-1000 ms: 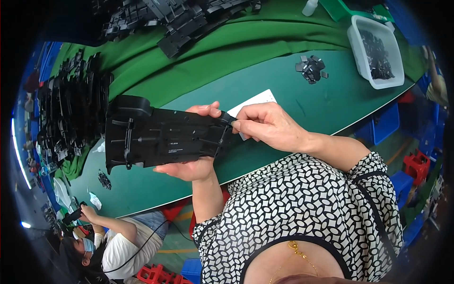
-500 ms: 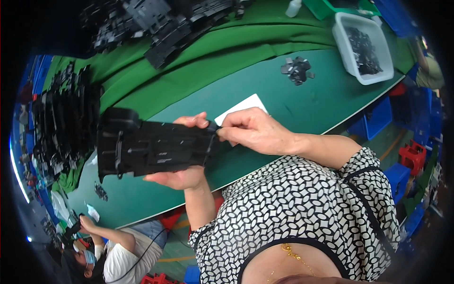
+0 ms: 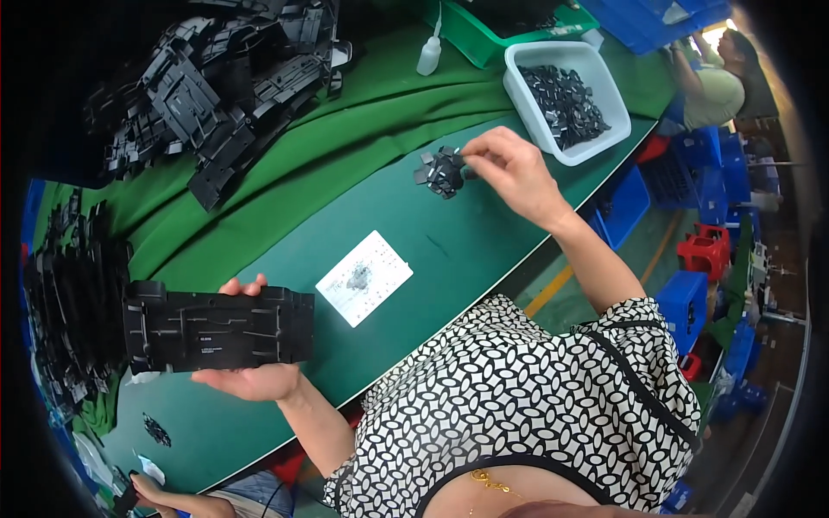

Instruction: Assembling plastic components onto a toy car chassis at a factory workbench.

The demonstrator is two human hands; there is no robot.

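My left hand (image 3: pixel 255 380) is closed round a long black plastic chassis (image 3: pixel 216 337), with the palm below and fingertips showing over its far edge. The chassis lies level, its ribbed face up, above the left part of the table. Farther right, my right hand (image 3: pixel 521 177) reaches to a small heap of black plastic parts (image 3: pixel 440 174). Its thumb and fingers pinch a small part at the heap's right edge, mostly hidden by the fingertips. Between the hands lies a white card (image 3: pixel 341 289) with tiny grey bits on it.
A white tub (image 3: pixel 617 134) of small black parts stands beyond my right hand, near a green bin (image 3: pixel 488 47) and a white squeeze bottle (image 3: pixel 428 56). Black chassis pieces (image 3: pixel 186 95) pile up far left on green cloth (image 3: pixel 345 138); another stack (image 3: pixel 73 311) stands left. Co-workers sit nearby.
My right hand has left the chassis and moved right and away to the heap of parts. The chassis has shifted left in my left hand, uncovering the white card. The view has also shifted.
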